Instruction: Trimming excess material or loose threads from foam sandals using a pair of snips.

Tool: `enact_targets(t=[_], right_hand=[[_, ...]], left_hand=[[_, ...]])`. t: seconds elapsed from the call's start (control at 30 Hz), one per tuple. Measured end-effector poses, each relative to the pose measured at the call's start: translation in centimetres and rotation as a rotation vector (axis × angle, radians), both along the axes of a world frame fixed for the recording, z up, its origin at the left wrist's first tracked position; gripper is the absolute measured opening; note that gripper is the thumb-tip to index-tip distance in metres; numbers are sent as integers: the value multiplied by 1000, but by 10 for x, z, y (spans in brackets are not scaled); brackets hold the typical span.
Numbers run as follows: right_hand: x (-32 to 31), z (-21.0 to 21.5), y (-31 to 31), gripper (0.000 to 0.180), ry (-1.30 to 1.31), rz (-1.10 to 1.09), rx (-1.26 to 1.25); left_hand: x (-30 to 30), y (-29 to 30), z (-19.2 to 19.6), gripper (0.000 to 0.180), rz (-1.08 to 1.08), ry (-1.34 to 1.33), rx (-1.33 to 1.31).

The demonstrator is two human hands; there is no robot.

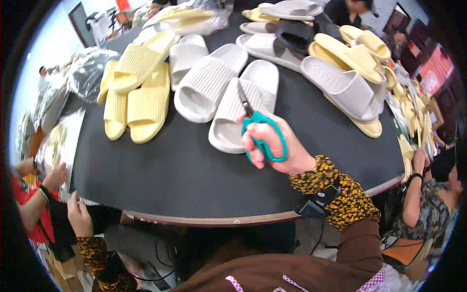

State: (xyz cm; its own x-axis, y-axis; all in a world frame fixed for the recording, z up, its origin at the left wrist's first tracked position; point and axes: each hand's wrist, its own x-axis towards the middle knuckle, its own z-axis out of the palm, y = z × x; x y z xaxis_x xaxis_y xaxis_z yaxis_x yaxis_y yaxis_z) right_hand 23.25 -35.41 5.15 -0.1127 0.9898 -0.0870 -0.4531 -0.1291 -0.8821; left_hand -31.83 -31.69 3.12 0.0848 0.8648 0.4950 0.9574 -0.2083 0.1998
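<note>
My right hand (pixel 272 143) is closed round the teal handles of a pair of scissors (pixel 262 138). The dark blades point up and away, over a white ribbed slide sandal (pixel 248 104) on the black table. I cannot tell whether the blades touch the sandal. Just left of it lies a second white sandal (pixel 206 87). My left hand (pixel 80 215) is low at the left, just off the table's front left corner. Its fingers point upward, slightly apart, and nothing shows in them.
Yellow sandals (pixel 148 104) are stacked at the left of the table (pixel 194 180). White and yellow sandals (pixel 340 87) lie in a pile at the right. A co-worker's hands (pixel 54 177) are close by at the left, and another person's arm (pixel 412 194) is at the right edge.
</note>
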Motion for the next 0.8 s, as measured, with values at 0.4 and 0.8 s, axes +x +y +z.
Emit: enact_targets(t=[0.4, 0.8], right_hand=[[5, 0, -1, 30, -65, -131, 185], [24, -22, 17, 32, 28, -293, 179]], left_hand=[[369, 135, 86, 33, -983, 93, -37], [437, 164, 77, 43, -1018, 203, -545]])
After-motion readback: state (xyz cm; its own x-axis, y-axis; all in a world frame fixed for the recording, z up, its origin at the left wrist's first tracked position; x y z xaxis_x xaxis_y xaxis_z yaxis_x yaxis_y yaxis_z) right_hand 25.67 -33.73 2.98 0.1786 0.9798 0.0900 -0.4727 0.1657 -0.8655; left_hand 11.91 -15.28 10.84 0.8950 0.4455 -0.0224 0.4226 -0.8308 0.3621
